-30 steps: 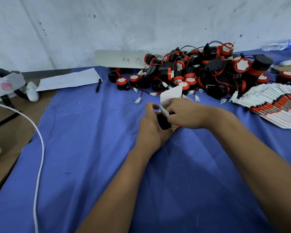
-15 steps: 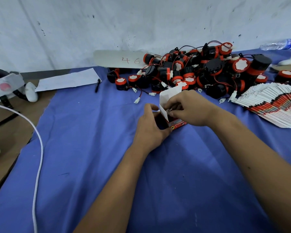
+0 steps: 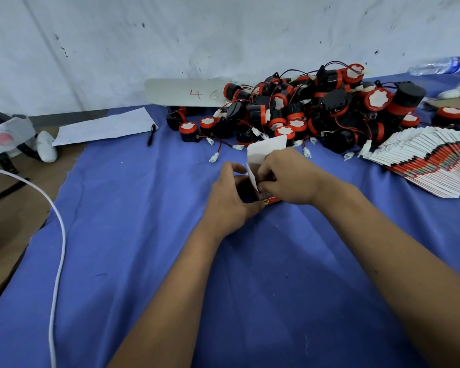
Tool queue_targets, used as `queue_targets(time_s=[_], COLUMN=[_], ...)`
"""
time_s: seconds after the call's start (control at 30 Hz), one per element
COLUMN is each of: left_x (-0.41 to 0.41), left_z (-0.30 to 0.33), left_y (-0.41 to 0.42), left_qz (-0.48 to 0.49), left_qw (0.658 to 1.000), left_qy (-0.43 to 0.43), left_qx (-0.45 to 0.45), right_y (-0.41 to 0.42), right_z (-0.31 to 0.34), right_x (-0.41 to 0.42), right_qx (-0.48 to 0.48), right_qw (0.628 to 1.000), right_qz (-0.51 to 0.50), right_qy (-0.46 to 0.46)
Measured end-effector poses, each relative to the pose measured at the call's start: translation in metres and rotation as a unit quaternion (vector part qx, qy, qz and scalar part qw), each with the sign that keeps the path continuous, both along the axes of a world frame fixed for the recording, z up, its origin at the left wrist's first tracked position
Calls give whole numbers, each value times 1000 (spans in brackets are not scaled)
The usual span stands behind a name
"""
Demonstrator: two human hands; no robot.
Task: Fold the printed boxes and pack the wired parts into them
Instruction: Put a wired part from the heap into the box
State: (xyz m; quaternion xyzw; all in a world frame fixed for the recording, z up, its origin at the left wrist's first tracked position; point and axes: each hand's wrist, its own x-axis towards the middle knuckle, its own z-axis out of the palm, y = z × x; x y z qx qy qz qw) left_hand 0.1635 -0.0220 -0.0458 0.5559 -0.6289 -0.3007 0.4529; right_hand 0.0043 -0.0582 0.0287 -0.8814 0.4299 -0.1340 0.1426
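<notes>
Hands meet at the middle of a blue cloth (image 3: 117, 261) in the head-worn view, both working one small printed box (image 3: 270, 199) that rests on the cloth just in front of a heap of black-and-red wired parts (image 3: 316, 112). The left hand (image 3: 230, 197) curls round the box's near side and steadies it; the right hand (image 3: 287, 179) pinches at the box's open mouth, where a white flap (image 3: 266, 150) stands upright and tilts a little away from the person. A dark shape shows inside between the hands, probably a part already seated, though fingers hide most of it. The box seems to lie with its long axis running left to right, its open end turned up and to the left. Thin card like this should be light and easily creased, so it is best held by its side walls and folded along the scored flap lines. To the right, well apart, a fanned stack of flat unfolded boxes (image 3: 430, 160) waits. A pen (image 3: 151, 134), a sheet of paper (image 3: 104, 128) and a white cable (image 3: 60, 235) lie to the left.
</notes>
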Motion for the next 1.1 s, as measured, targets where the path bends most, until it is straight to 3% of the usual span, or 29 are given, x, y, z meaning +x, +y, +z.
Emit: queue_targets(time_s=[0.07, 0.33, 0.43, 0.47, 0.53, 0.63, 0.77, 0.87, 0.97, 1.1], left_x=[0, 1, 2, 3, 8, 16, 17, 17, 17, 17], left_z=[1, 1, 4, 5, 5, 4, 2, 0, -1, 0], left_y=[0, 3, 5, 5, 6, 7, 4, 3, 3, 2], left_qz=[0, -20, -51, -55, -54, -61, -43, -19, -3, 17], left_qw=[1000, 1000, 997, 997, 997, 997, 998, 994, 990, 992], left_qy=[0, 1, -9, -11, -8, 5, -21, -73, -108, -75], left_qx=[3, -18, -51, -56, -57, -44, -51, -74, -95, -100], right_y=[0, 0, 5, 7, 8, 10, 1, -1, -2, -5], right_z=[5, 16, 12, 7, -9, -34, -56, -60, -64, -62], right_x=[1, 1, 0, -1, -7, -16, -22, -21, -19, -19], right_qx=[-1, 92, 40, 6, -97, -238, -55, 87, 152, 228], right_qw=[1000, 985, 987, 994, 993, 920, 895, 874, 863, 790], right_qz=[-11, 9, 25, 27, 2, -113, -198, -142, -98, -141], right_qy=[-4, 146, 154, 110, -70, -291, -396, -457, -471, -551])
